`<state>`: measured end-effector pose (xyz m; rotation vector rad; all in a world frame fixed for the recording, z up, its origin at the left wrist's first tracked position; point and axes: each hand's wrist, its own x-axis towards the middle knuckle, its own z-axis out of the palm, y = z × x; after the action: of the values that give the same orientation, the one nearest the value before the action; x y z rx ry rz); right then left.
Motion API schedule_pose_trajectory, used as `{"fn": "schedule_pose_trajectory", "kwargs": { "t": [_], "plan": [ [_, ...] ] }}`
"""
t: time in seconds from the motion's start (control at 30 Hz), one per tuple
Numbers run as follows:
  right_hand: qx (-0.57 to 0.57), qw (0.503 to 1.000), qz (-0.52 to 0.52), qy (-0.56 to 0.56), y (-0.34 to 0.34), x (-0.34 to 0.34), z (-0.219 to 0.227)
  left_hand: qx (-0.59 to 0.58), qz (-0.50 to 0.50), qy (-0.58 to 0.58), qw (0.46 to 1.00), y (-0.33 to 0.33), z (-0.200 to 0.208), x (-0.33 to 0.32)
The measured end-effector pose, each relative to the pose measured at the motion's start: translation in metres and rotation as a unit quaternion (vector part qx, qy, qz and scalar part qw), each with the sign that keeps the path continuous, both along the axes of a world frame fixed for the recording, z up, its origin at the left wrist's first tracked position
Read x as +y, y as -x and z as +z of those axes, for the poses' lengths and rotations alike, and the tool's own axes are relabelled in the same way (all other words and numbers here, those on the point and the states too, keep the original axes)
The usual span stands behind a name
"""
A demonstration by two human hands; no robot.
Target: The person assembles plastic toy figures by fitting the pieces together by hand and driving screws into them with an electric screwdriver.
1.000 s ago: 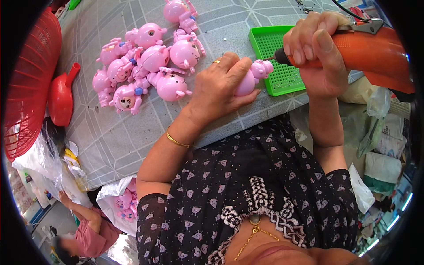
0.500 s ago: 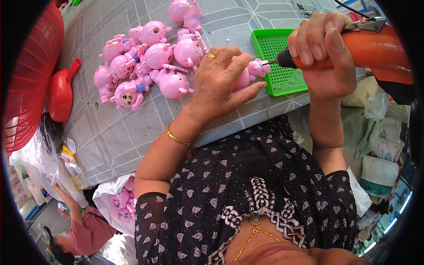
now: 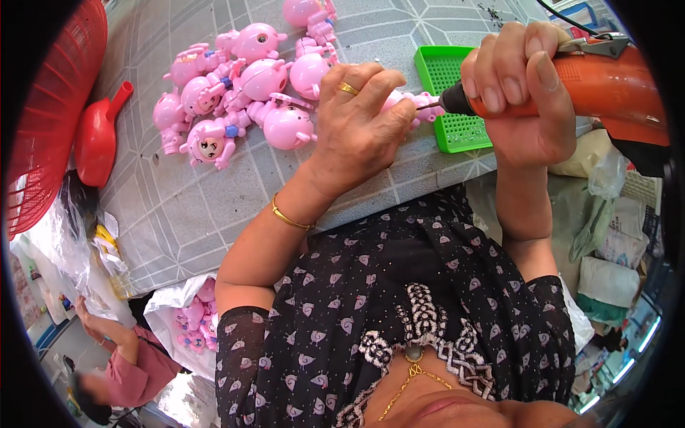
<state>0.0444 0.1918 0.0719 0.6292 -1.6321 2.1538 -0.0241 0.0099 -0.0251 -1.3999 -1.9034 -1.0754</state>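
Observation:
My right hand (image 3: pixel 524 93) is wrapped round an orange electric screwdriver (image 3: pixel 606 82) held level, its black nose and thin bit pointing left. The bit (image 3: pixel 428 107) lies against a pink plastic toy figure (image 3: pixel 421 114). My left hand (image 3: pixel 364 121) grips that figure from above, its fingers curled and covering most of it. Beyond the hand and to its left, several more pink figures (image 3: pixel 264 80) with round heads and blue details lie heaped together on the table. Under the screwdriver's nose sits a green perforated tray (image 3: pixel 457 139) with small shiny bits in it.
The grey patterned table (image 3: pixel 207 221) has dark specks at the far side. At left stand a red basket (image 3: pixel 53 107) and a red scoop (image 3: pixel 100 143). A white bag of pink parts (image 3: pixel 193 321) is below the table edge. Another person (image 3: pixel 135 364) works at lower left.
My left hand has closed further round the figure, its thumb drawn in. The figure has turned, and the bit now crosses in front of it. The screwdriver has shifted slightly left.

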Motion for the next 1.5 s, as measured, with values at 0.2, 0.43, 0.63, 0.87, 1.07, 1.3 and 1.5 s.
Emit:
{"fn": "schedule_pose_trajectory", "kwargs": {
  "t": [0.2, 0.43, 0.63, 0.87, 1.07, 1.3, 1.5],
  "plan": [
    [0.016, 1.000, -0.001, -0.006, 0.001, -0.003, 0.001, -0.042, -0.006, -0.011, 0.999, -0.001, 0.002, 0.000],
    [0.009, 1.000, -0.022, -0.002, -0.001, -0.005, 0.007, -0.055, -0.011, -0.016, 0.998, -0.001, 0.004, 0.001],
    [0.010, 1.000, -0.023, -0.001, 0.001, -0.008, 0.004, -0.090, -0.018, -0.017, 0.996, 0.000, 0.001, -0.002],
    [0.015, 1.000, -0.011, 0.010, 0.002, -0.009, 0.002, -0.167, -0.044, -0.054, 0.984, -0.002, -0.002, -0.002],
    [0.033, 0.999, 0.000, 0.008, 0.006, -0.013, -0.002, -0.232, -0.047, -0.073, 0.969, -0.004, -0.006, -0.005],
    [0.035, 0.999, -0.005, 0.006, 0.002, -0.007, 0.002, -0.253, -0.066, -0.081, 0.962, -0.004, -0.005, 0.000],
    [0.036, 0.999, -0.033, 0.000, 0.001, 0.010, 0.002, -0.176, -0.014, 0.019, 0.984, -0.005, 0.000, -0.003]
  ]
}}
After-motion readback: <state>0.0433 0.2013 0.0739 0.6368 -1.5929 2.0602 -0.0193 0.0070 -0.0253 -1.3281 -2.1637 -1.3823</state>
